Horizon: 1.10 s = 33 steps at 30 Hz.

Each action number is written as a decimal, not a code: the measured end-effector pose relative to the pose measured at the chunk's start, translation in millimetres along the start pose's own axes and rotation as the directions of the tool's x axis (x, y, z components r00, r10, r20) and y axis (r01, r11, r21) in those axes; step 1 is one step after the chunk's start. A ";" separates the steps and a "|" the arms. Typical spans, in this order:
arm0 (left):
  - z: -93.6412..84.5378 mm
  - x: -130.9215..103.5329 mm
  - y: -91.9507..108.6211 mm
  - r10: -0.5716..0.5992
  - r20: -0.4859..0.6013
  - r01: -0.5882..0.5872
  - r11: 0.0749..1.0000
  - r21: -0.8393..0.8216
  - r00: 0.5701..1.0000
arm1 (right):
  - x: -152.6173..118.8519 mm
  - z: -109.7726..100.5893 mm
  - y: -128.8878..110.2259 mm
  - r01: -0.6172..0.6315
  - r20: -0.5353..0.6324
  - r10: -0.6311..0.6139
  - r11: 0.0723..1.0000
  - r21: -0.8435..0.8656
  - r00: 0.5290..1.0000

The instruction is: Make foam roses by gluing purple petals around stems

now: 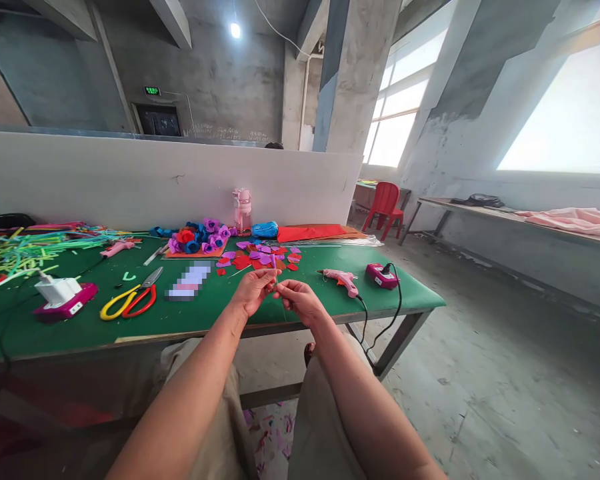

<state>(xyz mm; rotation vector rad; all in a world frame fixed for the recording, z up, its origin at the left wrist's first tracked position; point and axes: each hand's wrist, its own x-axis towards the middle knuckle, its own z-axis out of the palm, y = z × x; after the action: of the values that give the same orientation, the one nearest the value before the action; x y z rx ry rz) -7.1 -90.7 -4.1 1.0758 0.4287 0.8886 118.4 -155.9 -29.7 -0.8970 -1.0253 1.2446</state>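
My left hand [254, 291] and my right hand [300, 300] meet above the front edge of the green table [315, 300]. Both are closed in a pinch on a thin flower stem [275, 279], held roughly upright. A bit of purple shows at its top; whether it is fixed there or lies behind, I cannot tell. Just beyond my fingers are scattered red and purple paper petals [260, 255]. A pink glue gun [341, 280] lies to the right of my right hand. To the left of my left hand are scissors [133, 297] with yellow and red handles.
Finished paper flowers [200, 238] sit behind the petals, near a pink bottle [243, 210] and red sheets [313, 232]. Power blocks stand left [65, 303] and right [381, 275], the right one with a hanging cord. Colourful strips [25, 250] cover the far left. A white partition [145, 177] closes the back.
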 end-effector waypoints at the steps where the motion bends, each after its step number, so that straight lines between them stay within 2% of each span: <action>1: -0.3 -0.1 0.3 0.004 -0.010 -0.004 1.000 -0.011 1.000 | 0.0 0.2 0.0 0.000 -0.002 0.000 1.000 -0.003 1.000; 20: -3.1 0.0 0.8 -0.004 0.036 0.007 0.996 -0.094 0.999 | -1.5 -0.4 -1.4 -0.017 0.048 0.017 1.000 0.010 0.999; 33: -4.7 1.3 -0.3 -0.016 0.028 0.018 0.997 -0.081 0.999 | -3.1 1.6 -3.7 -0.028 0.059 0.027 1.000 0.013 0.998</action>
<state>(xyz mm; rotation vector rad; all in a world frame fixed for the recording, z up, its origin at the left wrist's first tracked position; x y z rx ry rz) -9.4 -87.0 -6.3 1.0073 0.3750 0.8683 118.0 -159.4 -26.1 -0.8705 -1.0529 1.3067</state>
